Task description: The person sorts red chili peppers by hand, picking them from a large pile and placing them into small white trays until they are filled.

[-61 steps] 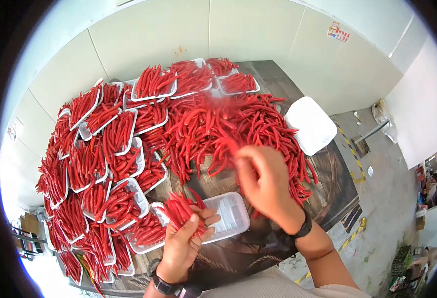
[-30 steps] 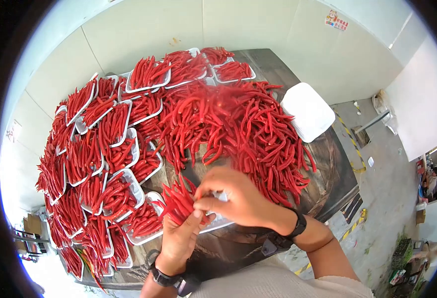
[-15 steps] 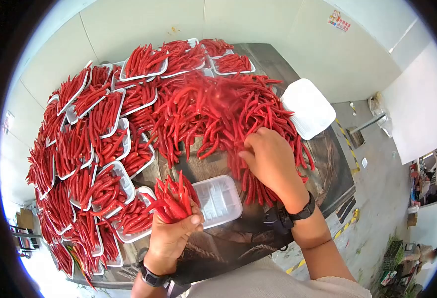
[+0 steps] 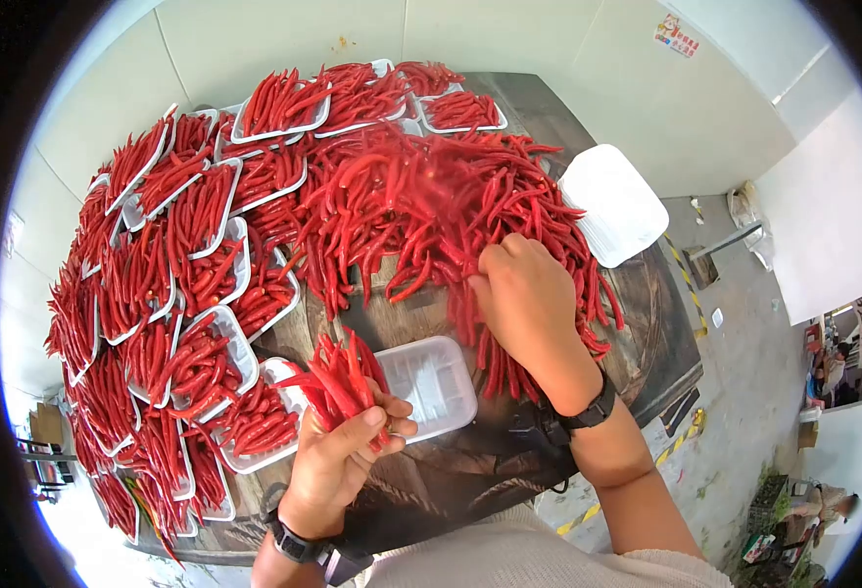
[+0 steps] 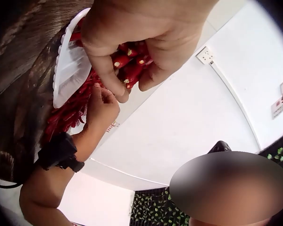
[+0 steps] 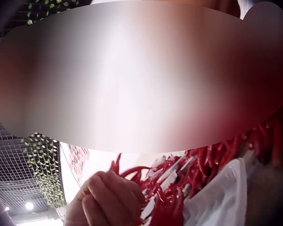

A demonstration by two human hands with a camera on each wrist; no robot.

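Seemingly midway: many full trays (image 4: 201, 211), one empty tray (image 4: 441, 387); left hand (image 4: 338, 461) clamps a bunch (image 4: 338, 377), right hand (image 4: 524, 294) curls its fingers into the pile (image 4: 402, 196), grip unclear

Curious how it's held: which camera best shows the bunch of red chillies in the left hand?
The head view: the bunch of red chillies fans out whole above the left hand gripping it. Left wrist shows only stem ends inside the grip; right wrist is mostly blurred.
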